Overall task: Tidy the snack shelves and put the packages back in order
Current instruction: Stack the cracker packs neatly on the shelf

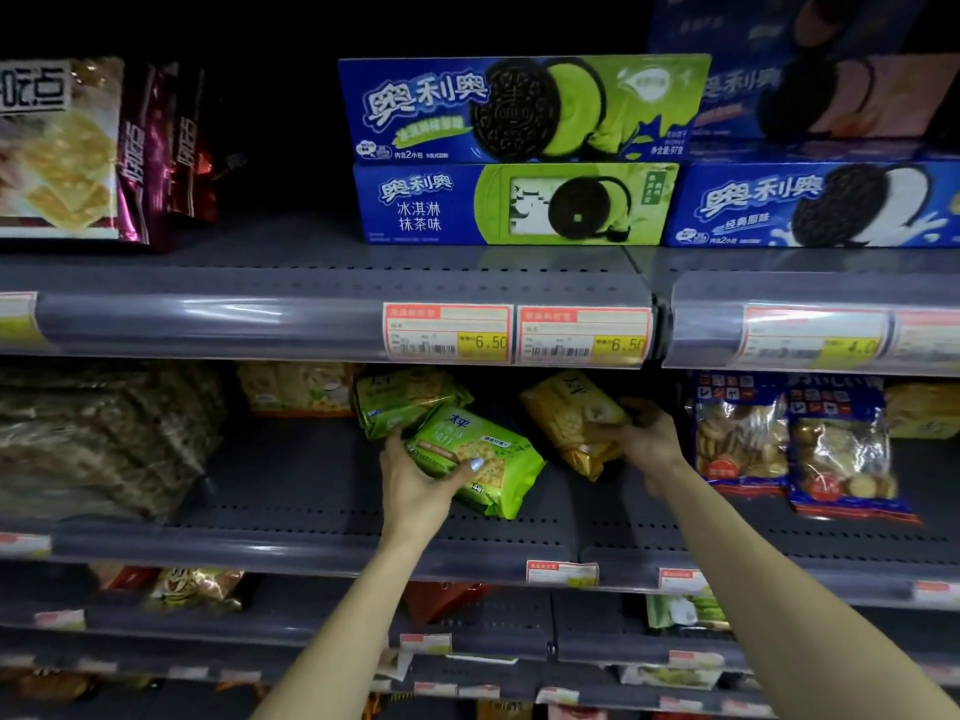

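On the middle shelf (311, 517), my left hand (421, 480) grips a green cracker pack (478, 459) that lies tilted, thumb across its front. A second green pack (400, 400) leans just behind it. My right hand (641, 439) holds a yellow cracker pack (566, 413) by its right end; the pack is tilted on the shelf. Both arms reach up from below.
Blue and green cookie boxes (519, 158) are stacked on the upper shelf (332, 283), a blue box (815, 205) beside them. Clear biscuit bags (795, 449) stand right of my right hand. Dark wrapped packs (98, 439) fill the left. Price tags (514, 335) line the shelf rail.
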Demonstrator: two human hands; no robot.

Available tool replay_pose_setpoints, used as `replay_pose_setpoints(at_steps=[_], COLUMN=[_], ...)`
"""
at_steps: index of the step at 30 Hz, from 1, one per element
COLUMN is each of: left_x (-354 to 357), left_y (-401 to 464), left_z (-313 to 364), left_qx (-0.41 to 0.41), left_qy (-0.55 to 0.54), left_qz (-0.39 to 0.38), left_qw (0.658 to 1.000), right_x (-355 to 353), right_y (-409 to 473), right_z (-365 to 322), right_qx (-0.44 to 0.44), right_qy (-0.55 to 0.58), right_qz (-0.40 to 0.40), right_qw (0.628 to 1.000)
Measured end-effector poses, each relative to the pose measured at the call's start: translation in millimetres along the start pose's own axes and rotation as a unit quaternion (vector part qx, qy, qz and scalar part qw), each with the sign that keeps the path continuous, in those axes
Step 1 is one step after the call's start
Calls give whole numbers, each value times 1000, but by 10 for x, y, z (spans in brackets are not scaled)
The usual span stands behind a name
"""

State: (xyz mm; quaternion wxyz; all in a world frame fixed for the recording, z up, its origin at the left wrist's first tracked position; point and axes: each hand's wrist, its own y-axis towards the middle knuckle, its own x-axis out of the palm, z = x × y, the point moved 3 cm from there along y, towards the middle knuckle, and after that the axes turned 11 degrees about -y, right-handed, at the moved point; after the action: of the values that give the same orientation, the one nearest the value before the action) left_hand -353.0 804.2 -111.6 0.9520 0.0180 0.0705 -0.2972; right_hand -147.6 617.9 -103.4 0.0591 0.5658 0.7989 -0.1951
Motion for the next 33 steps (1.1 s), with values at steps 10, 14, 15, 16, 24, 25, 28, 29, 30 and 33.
replay_pose_setpoints(at_steps=[10,14,15,16,24,25,28,29,30,33], left_x=[-134,-190,-195,-203,-255,-250,-253,-258,-262,-274], left_y=[18,47,59,63,106,102,110,112,115,111], left_z=[25,24,21,16,-82,-75,-86,-96,-108,-127], left_qx=[21,29,32,31,9,11,15,15,16,0], left_qy=[57,70,73,74,38,32,24,25,27,10], left_qz=[-49,-74,-77,-81,-133,-136,-140,-141,-144,-162], left_qw=[997,994,994,993,990,990,990,990,989,987], right_x=[105,271,327,384,511,513,540,556,576,626], right_y=[-207,-394,-436,-477,-571,-575,-623,-634,-645,-683], right_z=[-274,-451,-474,-481,-369,-359,-325,-304,-283,-240], right_qx=[-83,-100,-109,-117,-125,-124,-99,-86,-70,-35], right_qy=[172,222,194,161,81,76,74,78,86,112], right_qz=[-51,-150,-172,-184,-160,-160,-169,-175,-183,-209], right_qw=[980,958,960,963,976,976,978,978,977,971])
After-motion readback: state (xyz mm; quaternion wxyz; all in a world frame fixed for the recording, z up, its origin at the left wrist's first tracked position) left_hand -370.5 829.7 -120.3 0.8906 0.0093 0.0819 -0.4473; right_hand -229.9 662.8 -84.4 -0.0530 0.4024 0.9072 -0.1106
